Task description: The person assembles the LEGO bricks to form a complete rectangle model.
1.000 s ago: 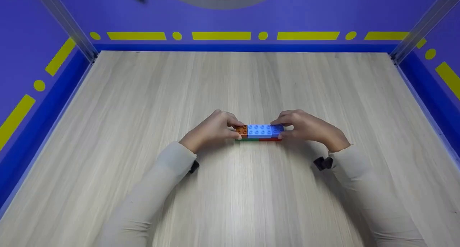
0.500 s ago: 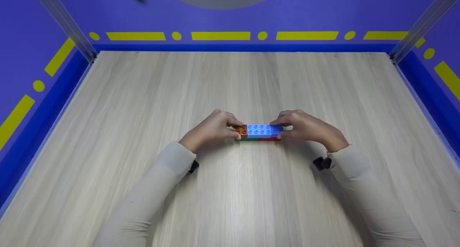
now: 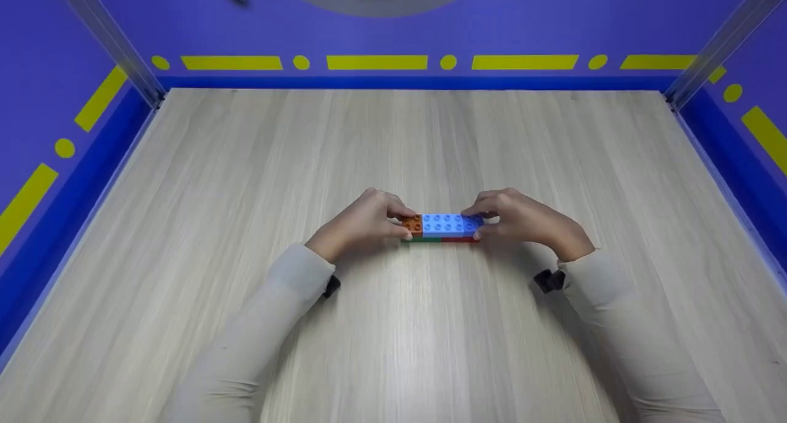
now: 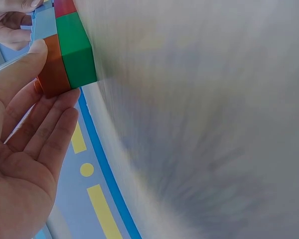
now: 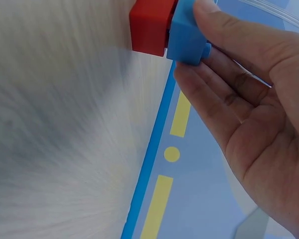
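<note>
A two-layer row of toy building bricks lies on the table in the middle of the head view. Its upper layer runs from an orange brick (image 3: 414, 225) through a light blue brick (image 3: 442, 225) to a darker blue brick (image 3: 470, 226). Beneath these sit a green brick (image 4: 75, 50) on the left and a red brick (image 5: 150, 27) on the right. My left hand (image 3: 367, 222) pinches the orange brick between thumb and fingers. At the opposite end, my right hand (image 3: 525, 219) pinches the darker blue brick. In the right wrist view, a thin dark line shows between red and blue.
The wood-grain table (image 3: 295, 152) spreads around the bricks. Blue walls with yellow markings (image 3: 377, 62) enclose its back and both sides. Black wrist devices (image 3: 549, 280) sit under the sleeves.
Both hands keep their grip on the row, and the bricks stay in place on the table. Only a very slight shift of the head view shows.
</note>
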`<state>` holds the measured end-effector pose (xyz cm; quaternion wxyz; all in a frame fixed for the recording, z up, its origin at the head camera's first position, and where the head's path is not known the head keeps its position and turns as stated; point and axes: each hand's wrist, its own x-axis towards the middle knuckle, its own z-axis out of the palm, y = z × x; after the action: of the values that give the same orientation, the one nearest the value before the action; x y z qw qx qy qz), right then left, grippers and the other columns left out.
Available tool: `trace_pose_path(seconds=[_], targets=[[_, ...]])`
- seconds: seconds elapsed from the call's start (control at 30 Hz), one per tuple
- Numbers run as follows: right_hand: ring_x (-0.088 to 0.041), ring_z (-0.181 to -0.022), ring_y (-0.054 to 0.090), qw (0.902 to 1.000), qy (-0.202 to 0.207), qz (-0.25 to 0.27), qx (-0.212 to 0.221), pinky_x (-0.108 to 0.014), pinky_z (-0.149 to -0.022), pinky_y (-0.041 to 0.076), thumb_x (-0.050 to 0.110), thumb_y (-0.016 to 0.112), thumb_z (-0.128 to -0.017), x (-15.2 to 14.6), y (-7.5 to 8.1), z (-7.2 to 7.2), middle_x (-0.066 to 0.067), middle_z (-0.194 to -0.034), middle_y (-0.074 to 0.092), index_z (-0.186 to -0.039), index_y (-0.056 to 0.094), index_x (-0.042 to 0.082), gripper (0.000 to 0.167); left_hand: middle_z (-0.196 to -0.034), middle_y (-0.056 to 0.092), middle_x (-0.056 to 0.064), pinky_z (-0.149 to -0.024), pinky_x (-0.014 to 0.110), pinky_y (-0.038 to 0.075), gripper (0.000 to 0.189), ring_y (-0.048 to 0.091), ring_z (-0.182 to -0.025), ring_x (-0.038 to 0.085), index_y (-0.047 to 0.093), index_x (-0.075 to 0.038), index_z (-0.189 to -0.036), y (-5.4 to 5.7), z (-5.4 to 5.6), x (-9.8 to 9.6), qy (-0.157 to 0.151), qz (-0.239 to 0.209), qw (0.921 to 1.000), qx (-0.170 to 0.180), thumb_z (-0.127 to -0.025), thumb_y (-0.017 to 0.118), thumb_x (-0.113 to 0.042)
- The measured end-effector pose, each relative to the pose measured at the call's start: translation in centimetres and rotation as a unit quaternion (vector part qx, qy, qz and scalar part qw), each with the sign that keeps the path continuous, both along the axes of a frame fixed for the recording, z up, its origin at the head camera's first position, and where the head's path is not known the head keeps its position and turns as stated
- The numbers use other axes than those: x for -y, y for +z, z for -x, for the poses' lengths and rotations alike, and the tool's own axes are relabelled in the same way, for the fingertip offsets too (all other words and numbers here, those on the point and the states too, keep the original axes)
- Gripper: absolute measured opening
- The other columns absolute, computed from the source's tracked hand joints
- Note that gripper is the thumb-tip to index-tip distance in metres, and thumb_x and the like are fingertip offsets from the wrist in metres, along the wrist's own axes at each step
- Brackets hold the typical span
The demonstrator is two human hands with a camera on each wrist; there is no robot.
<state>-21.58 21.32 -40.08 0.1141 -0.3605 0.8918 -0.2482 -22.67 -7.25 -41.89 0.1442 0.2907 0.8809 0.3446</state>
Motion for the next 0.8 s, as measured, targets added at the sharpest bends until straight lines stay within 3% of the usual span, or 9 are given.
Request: trace_pose_path(seconds=[0.8], targets=[[-0.025,-0.098,0.067,0.9988,-0.021,-0.010,0.043,-0.043,-0.085,0.055,0.005,0.081,-0.074,0.26,0.09,0.99,-0.012,-0.107,0.071,-0.112,0.072,0.003,0.040,-0.108,0.072,0.006,-0.087,0.029,0.051,0.039,0.065,-0.098,0.014,0.071,-0.008,-0.114,0.14,-0.12,-0.09,0.002,0.012,0.9999,-0.001,-0.077,0.081,-0.016]])
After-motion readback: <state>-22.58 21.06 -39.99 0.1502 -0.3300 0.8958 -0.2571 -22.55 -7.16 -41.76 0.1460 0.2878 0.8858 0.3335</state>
